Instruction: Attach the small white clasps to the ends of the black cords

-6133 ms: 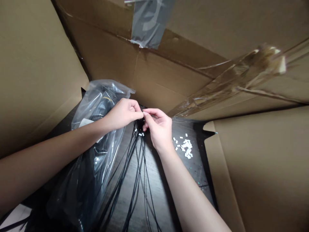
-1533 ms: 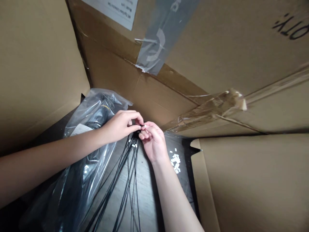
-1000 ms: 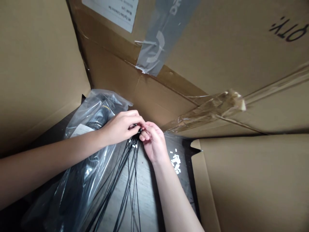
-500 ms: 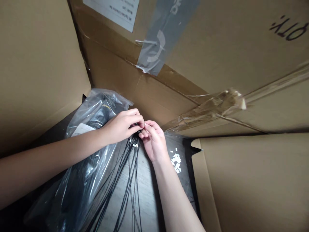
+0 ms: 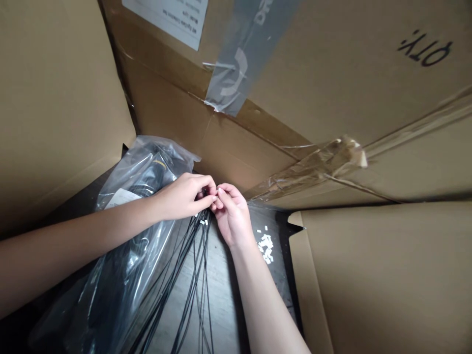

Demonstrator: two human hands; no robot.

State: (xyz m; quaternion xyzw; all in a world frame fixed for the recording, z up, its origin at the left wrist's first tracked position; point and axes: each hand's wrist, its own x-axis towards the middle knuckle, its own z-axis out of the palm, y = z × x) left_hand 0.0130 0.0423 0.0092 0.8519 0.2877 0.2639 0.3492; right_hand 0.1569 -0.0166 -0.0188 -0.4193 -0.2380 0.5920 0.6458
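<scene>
My left hand point(image 5: 182, 196) and my right hand point(image 5: 230, 214) meet fingertip to fingertip over the top ends of a bundle of thin black cables point(image 5: 193, 275) that trail down across a dark tabletop point(image 5: 221, 300). Both hands pinch at the cable ends; a small white piece shows between the fingertips. My left forearm lies over a clear plastic bag point(image 5: 125, 231) filled with more black cables. A little heap of small white bits point(image 5: 264, 243) lies just right of my right wrist.
Brown cardboard boxes point(image 5: 332, 88) wall in the space on the left, back and right. Grey tape point(image 5: 236, 54) and a white label point(image 5: 165, 19) are stuck on the back box. A strip of peeled clear tape point(image 5: 313, 164) hangs beside my hands.
My hands have stayed together at the cable ends, fingers shifting slightly. The view has tilted up a little since the oldest frame, showing more of the back box.
</scene>
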